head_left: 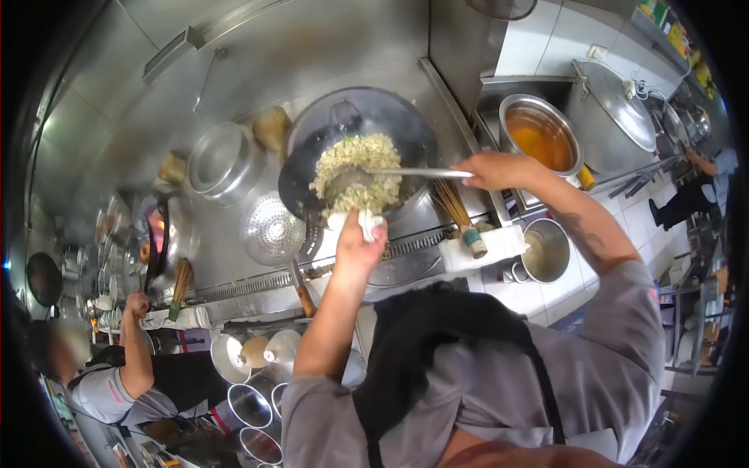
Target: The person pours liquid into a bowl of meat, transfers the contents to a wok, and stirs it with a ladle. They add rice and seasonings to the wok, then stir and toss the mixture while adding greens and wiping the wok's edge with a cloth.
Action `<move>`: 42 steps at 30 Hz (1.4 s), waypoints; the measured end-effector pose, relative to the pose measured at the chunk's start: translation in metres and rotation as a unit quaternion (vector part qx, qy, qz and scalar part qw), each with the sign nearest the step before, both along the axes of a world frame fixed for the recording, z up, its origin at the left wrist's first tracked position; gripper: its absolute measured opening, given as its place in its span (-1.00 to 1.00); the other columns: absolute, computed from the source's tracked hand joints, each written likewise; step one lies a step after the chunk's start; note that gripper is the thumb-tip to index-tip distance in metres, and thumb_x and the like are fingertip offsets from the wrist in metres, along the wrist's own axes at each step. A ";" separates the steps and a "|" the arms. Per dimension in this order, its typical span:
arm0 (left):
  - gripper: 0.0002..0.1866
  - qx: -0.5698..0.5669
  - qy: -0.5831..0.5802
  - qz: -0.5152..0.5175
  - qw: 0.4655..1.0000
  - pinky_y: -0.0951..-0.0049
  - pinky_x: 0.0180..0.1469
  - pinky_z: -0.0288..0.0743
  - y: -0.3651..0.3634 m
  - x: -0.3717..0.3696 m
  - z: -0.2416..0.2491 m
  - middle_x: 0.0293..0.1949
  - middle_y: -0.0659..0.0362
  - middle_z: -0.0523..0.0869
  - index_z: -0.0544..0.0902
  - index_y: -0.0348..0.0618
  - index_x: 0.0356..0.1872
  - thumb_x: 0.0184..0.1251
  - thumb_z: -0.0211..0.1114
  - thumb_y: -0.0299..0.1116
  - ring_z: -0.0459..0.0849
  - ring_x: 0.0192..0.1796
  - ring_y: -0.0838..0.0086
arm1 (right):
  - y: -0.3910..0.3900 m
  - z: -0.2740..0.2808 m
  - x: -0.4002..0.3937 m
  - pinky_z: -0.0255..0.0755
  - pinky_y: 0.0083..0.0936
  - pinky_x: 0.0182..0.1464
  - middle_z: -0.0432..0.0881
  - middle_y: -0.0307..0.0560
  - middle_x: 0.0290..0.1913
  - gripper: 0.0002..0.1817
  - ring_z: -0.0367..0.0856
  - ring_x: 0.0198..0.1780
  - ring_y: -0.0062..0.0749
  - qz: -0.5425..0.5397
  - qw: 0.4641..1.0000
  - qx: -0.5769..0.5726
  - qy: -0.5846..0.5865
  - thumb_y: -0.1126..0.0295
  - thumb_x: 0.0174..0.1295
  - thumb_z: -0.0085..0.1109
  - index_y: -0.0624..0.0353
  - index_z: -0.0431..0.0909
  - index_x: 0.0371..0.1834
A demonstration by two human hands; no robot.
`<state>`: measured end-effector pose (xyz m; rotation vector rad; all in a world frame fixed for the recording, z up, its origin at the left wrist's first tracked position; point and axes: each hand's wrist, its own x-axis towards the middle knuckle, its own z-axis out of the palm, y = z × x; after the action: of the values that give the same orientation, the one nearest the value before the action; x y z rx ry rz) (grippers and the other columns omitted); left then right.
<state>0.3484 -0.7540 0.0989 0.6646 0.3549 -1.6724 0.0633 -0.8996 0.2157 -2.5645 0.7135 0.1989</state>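
My left hand (360,238) is closed around a folded white cloth (369,224) at the near rim of a dark wok (299,178). The wok is tilted and holds pale, grainy food that looks like fried rice (373,148), with green bits in it. My right hand (493,171) grips the end of a long metal ladle (425,172), which reaches in from the right. The ladle's bowl rests in the food, partly covered by it. Beside the wok on the left lies a perforated strainer (273,228) with a wooden handle.
A pot of orange liquid (538,139) and a tall lidded pot (616,109) stand at the right. Bamboo brushes (460,218) lie by a white cloth near a metal pail (546,251). At left, a co-worker (133,366) holds a pan over flame. Metal bowls (222,162) sit behind the strainer.
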 end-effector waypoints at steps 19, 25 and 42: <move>-0.75 -0.033 -0.001 -0.003 0.999 0.55 -0.60 0.35 0.002 0.016 -0.031 -0.49 0.15 0.54 0.47 -0.09 -0.34 0.42 -0.01 -0.16 0.53 -0.46 0.36 | 0.040 0.012 0.008 0.49 -0.18 -0.16 0.64 0.22 -0.31 -0.51 0.65 -0.25 -0.01 -0.025 0.997 0.070 0.001 0.40 0.25 0.05 0.19 0.34 0.27; -0.78 -0.058 -0.051 -0.053 0.996 0.53 -0.62 0.43 0.091 -0.024 -0.106 -0.48 0.25 0.60 0.51 0.03 -0.24 0.42 0.02 -0.10 0.57 -0.51 0.46 | 0.054 -0.024 0.023 0.54 -0.23 -0.32 0.60 0.14 -0.48 -0.52 0.64 -0.41 -0.03 -0.102 0.952 -0.284 -0.057 0.54 0.11 0.01 0.37 0.37 0.16; -0.77 -0.034 -0.028 -0.021 0.999 0.57 -0.64 0.37 0.071 -0.020 -0.120 -0.46 0.18 0.59 0.50 -0.04 -0.29 0.40 0.02 -0.13 0.54 -0.52 0.41 | 0.061 -0.030 0.027 0.54 -0.24 -0.29 0.59 0.19 -0.45 -0.49 0.65 -0.36 -0.05 -0.109 0.943 -0.313 0.009 0.46 0.13 0.05 0.30 0.36 0.21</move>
<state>0.3286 -0.6829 -0.0208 0.6711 0.2447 -1.6939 0.0900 -0.8385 0.1860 -3.0375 1.2194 -0.0985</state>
